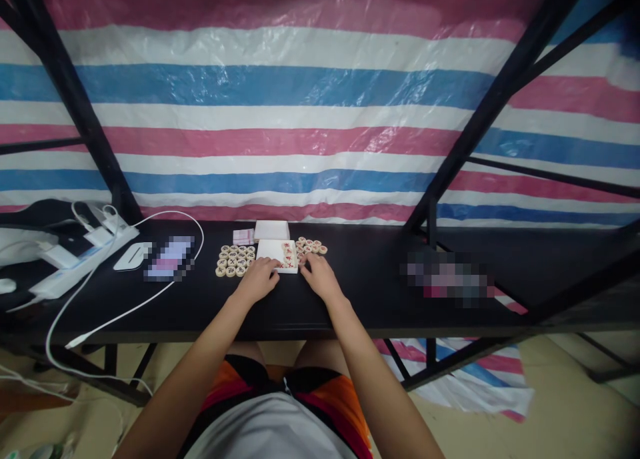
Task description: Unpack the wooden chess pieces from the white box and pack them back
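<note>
A shallow white box (pixel 269 249) sits on the black tabletop between my hands. Several xiangqi pieces with red characters (pixel 287 251) lie inside, along its right side. My left hand (pixel 257 280) is at the box's front left, its thumb and fingers apart and the fingertips over the front edge. At the right wall, my right hand (pixel 321 277) has its fingers bent inward beside the loose pieces; what they pinch, if anything, is too small to make out. More red pieces (pixel 313 245) lie loosely right of the box. Dark-lettered pieces (pixel 233 260) stand in rows to its left, partly behind my left hand.
Behind the box are a white lid (pixel 271 230) and a small pinkish packet (pixel 243 237). A blurred phone (pixel 171 257), a white device (pixel 133 256), a power strip (pixel 75 262) and a white cable (pixel 125 312) lie left. A blurred item (pixel 447 277) lies right. Black frame posts flank the table.
</note>
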Tool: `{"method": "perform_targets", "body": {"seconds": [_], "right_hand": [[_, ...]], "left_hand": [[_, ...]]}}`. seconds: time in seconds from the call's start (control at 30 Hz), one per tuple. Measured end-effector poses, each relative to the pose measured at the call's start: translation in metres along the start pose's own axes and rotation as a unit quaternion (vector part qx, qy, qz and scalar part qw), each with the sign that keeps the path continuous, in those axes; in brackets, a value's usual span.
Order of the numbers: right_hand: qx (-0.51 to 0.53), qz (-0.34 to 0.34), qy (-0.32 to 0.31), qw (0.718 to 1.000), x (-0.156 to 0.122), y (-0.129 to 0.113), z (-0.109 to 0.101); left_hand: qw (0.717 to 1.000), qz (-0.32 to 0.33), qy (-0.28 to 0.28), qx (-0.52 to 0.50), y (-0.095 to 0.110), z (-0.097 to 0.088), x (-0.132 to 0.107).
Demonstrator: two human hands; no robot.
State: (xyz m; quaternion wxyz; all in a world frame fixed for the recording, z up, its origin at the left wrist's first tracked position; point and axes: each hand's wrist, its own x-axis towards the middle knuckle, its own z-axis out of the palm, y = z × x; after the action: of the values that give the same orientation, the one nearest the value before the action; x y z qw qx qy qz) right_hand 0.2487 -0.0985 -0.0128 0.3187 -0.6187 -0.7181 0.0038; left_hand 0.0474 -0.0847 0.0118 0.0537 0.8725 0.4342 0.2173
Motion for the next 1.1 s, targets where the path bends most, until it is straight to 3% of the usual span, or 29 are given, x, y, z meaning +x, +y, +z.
{"method": "perform_targets", "body": {"seconds": [0.2, 0.3, 0.4, 0.63, 0.87, 1.1], "right_hand": [[0.029, 0.0, 0.053, 0.998, 0.001, 0.0, 0.001], [0.077, -0.042, 0.078, 0.993, 0.001, -0.004, 0.001], [0.106, -0.087, 0.065, 0.988, 0.001, -0.01, -0.001], [0.146, -0.059, 0.077, 0.985, 0.001, -0.017, -0.005], [0.174, -0.07, 0.05, 0.981, 0.001, -0.018, -0.004], [0.191, -0.072, 0.031, 0.978, 0.001, -0.017, -0.001]], "left_hand": [[1.0, -0.005, 0.011, -0.018, 0.001, -0.002, 0.0], [0.999, -0.001, 0.025, -0.037, 0.002, -0.002, -0.001], [0.998, 0.005, 0.035, -0.059, 0.003, -0.002, -0.001], [0.998, 0.007, 0.019, -0.056, -0.001, 0.002, 0.0], [0.996, -0.048, 0.067, 0.027, 0.0, -0.001, -0.001], [0.998, -0.031, 0.044, -0.034, -0.003, 0.002, -0.001]]}}
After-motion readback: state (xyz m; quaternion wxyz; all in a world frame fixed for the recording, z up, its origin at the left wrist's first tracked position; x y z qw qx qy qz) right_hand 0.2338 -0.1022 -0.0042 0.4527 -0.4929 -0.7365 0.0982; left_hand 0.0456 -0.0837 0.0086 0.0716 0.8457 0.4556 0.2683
